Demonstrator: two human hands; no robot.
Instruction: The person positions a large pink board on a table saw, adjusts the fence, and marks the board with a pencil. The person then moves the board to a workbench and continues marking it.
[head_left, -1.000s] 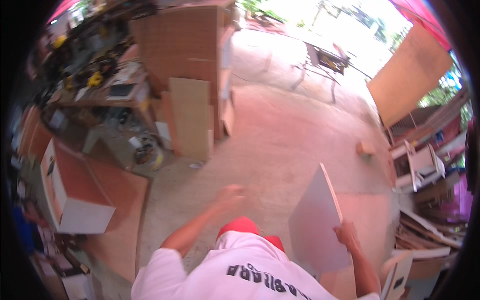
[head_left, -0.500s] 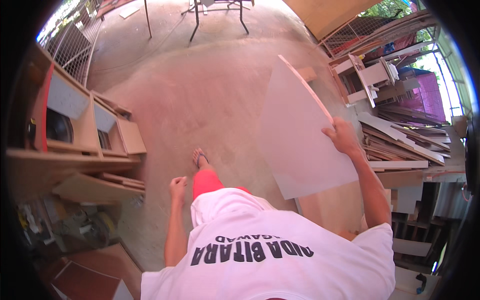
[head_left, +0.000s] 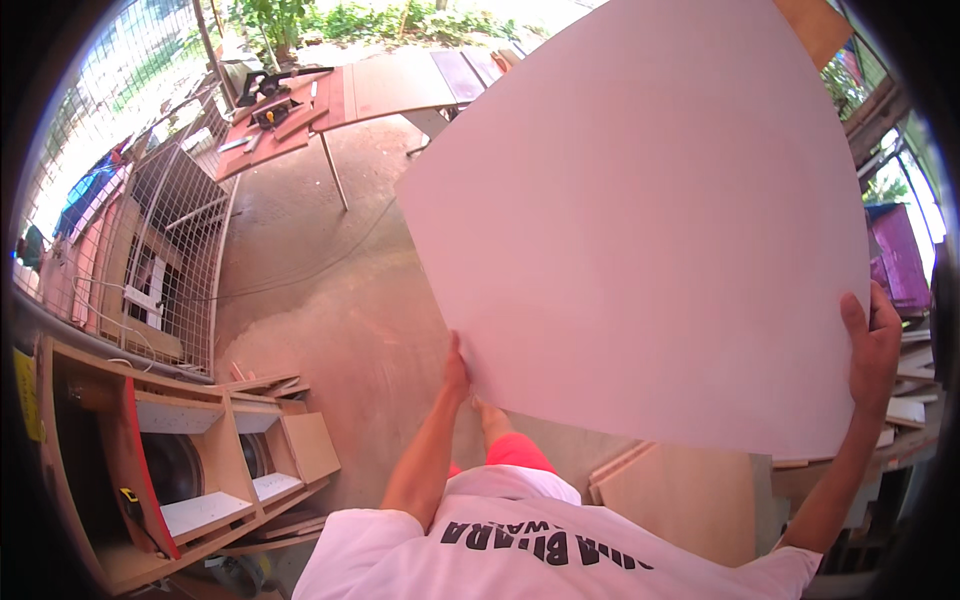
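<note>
A large white panel (head_left: 650, 230) is held up in front of me, its broad face toward me and its lower edge just beyond my shirt. My right hand (head_left: 874, 350) grips its right edge, thumb on the near face and the other fingers partly hidden behind. At the lower left edge is my left hand (head_left: 457, 368), closed on the panel with the thumb pointing up; its other fingers are hidden behind the panel.
On the left stands a wooden cabinet (head_left: 210, 395) with round speaker-like parts inside. Behind it is a wire mesh fence (head_left: 190, 215). A worktable (head_left: 385, 85) with power tools is at the far left. Plywood sheets (head_left: 690, 500) lie at my right, and a cable crosses the concrete floor (head_left: 330, 310).
My right hand has raised the panel and turned its face toward me. The left hand has come from hanging free to gripping the panel's left edge. The view has shifted, showing the worktable.
</note>
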